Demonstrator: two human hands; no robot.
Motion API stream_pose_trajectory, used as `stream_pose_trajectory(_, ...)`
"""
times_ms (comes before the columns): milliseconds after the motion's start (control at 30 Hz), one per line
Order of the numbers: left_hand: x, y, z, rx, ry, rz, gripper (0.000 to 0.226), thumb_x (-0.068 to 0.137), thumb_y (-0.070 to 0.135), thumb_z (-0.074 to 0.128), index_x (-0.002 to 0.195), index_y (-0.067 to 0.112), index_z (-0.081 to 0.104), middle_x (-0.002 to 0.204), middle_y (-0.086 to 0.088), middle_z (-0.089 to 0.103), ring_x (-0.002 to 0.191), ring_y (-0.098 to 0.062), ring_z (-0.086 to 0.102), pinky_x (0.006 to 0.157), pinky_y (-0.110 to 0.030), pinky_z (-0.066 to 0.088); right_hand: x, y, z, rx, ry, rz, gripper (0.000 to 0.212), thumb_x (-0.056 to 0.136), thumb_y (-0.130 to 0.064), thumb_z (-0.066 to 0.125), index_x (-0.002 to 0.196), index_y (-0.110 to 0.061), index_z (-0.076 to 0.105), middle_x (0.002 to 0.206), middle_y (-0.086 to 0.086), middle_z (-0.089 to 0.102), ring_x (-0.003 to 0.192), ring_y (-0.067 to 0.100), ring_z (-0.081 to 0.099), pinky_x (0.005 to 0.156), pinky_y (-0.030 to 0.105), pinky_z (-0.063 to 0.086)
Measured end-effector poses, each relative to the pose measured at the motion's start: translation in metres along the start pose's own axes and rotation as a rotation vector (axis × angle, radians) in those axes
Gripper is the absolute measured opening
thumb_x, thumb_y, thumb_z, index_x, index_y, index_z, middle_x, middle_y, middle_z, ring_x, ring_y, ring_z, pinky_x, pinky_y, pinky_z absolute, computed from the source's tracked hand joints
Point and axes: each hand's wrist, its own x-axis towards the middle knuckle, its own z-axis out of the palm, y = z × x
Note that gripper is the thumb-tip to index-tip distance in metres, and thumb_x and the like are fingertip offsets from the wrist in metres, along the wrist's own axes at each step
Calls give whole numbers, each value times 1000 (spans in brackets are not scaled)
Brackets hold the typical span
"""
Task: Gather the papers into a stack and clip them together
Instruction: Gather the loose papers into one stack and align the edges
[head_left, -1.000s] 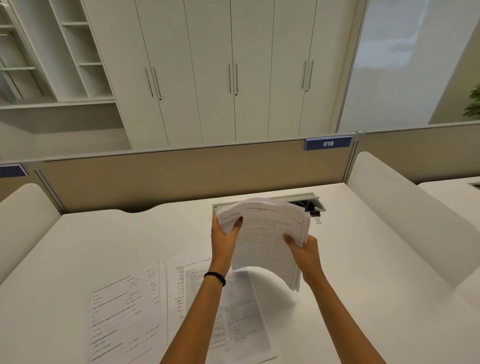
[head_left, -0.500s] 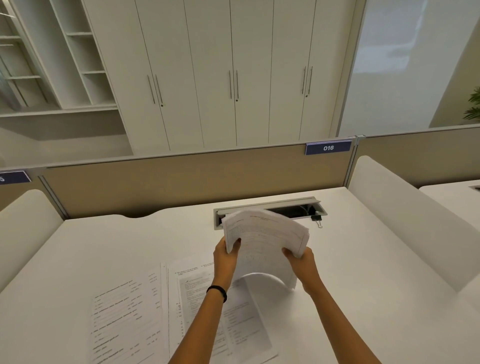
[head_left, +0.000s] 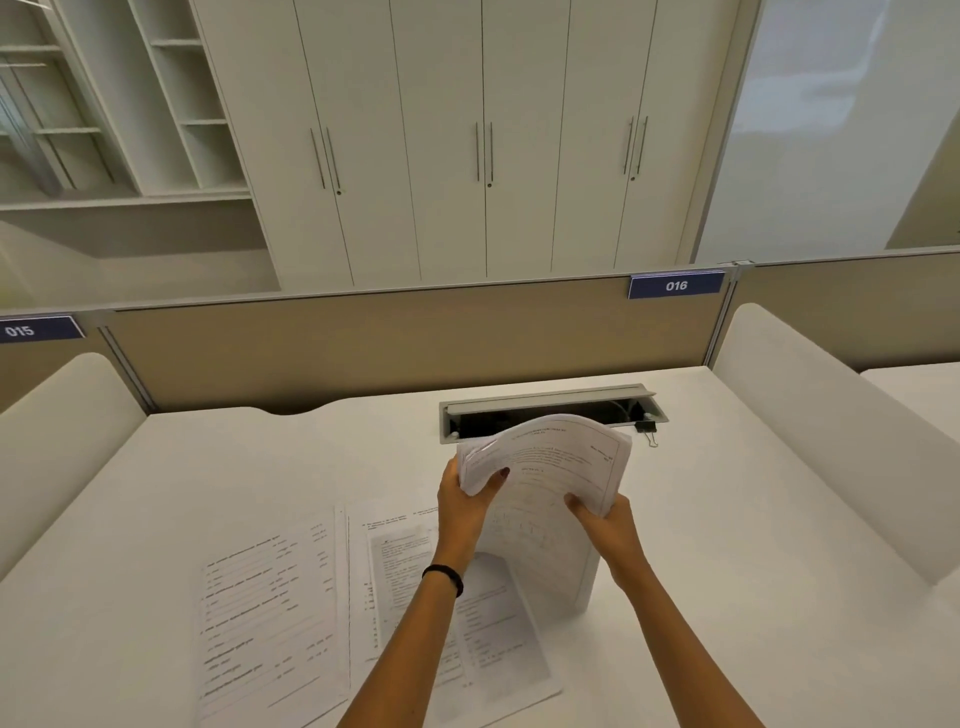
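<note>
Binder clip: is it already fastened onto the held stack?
No, the binder clip lies on the desk beside the cable slot, apart from the held stack.

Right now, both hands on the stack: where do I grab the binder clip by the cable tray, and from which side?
Take the binder clip by its wire handles, which point toward you, coming from the near side with the right hand, the closer one. Its black body sits at the cable tray rim, so the far side looks blocked.
</note>
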Motion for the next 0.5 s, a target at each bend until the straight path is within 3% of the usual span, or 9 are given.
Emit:
stream_pose_trajectory(167,1,-9,-9,17,-41,-28,37,76,25,73,108,25,53,106,-5,61,95,-17,60,73,-24,54,0,4,-1,8,-27,27,16,84,-17,63,94,-29,60,95,5,67,90,25,64,76,41,57)
stream_pose_trajectory(367,4,-20,-15,66,-127,-57,33,78,23,71,108,20,56,100,-2,63,91,-13,61,69,-21,56,-3,11,5,16,-12,12,21,71,-35,63,92,-32,61,91,3,68,84,19,65,65,29,58)
stream_pose_trajectory(500,0,-41,-21,184,-176,-62,18,84,25,64,101,25,57,95,0,64,89,-20,63,68,-21,54,-3,20,4,-9,35,9,10,81,-19,67,81,-28,64,83,4,69,78,24,66,65,35,58)
